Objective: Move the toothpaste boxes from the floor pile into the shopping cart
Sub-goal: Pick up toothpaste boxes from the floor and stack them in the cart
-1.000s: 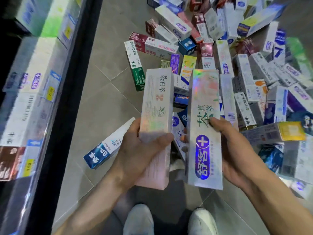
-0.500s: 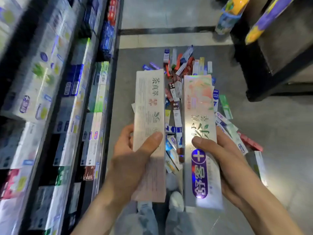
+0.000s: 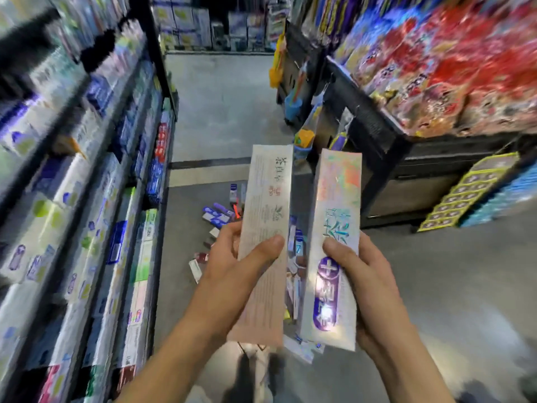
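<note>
Hands are up in front of me, side by side and apart, each wrapped round one long box held upright. My left hand [image 3: 232,274] grips the pale pink box [image 3: 266,237] low down, thumb laid across its face, fingers behind. My right hand [image 3: 363,286] clamps the shiny box with the purple badge [image 3: 334,248] the same way, thumb on the front. That makes two boxes in hand, with a narrow gap between them, not touching. Below and beyond them I can see the floor pile [image 3: 220,216], a scatter of boxes on the grey floor [image 3: 226,112]; too blurred to count. On my left runs a tall shelf [image 3: 87,228] packed with boxes, its edge close beside my left forearm. On my right stands a dark display bin [image 3: 392,158] heaped with red packets. Between the two the aisle floor lies open ahead.
</note>
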Demonstrator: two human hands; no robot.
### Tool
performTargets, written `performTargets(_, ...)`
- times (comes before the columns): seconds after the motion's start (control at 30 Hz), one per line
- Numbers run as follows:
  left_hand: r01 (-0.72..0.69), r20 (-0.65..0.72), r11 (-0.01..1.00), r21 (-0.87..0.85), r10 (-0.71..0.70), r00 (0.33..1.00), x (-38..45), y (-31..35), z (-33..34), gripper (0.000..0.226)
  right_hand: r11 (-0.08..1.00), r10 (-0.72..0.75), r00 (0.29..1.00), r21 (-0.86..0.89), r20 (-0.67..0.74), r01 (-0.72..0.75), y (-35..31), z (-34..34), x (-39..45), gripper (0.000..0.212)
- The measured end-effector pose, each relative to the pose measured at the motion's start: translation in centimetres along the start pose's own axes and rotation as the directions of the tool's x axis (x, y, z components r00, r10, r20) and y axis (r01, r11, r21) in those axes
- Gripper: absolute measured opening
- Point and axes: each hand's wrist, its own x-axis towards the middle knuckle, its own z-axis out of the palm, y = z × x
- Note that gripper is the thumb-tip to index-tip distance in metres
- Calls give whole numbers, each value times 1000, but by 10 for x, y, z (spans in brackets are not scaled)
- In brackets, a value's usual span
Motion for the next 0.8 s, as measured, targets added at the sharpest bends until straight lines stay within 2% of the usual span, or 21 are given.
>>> performTargets(0.2, 33, 309, 998, 63, -50, 950, -23, 9, 17, 56, 987, -130, 960, 63, -249, 150, -12, -11, -79, 43)
performTargets(0.33, 62, 547, 992, 113, -115, 829, -59, 6, 40, 52, 966, -133, 841, 121, -524, 228, 4, -21, -158, 47)
performTargets(0.43, 60, 706, 975, 214, -196, 680, -99, -7, 61, 49, 936, -113, 691, 157, -714, 316, 18, -32, -232, 45)
performTargets(0.57, 24, 842, 945, 326, -302, 448, -173, -31, 95, 45, 917, -88, 435, 97, -896, 386, 38, -44, -341, 28)
performTargets(0.7, -14, 894, 922, 388, -373, 248, -264, -58, 129, 31, 899, -26, 196, 63, -980, 434, 69, -59, -442, 30)
performTargets(0.8, -9, 902, 910, 414, -409, 142, -339, -80, 151, 28, 867, 5, 56, 32, -998, 497, 93, -76, -510, 37)
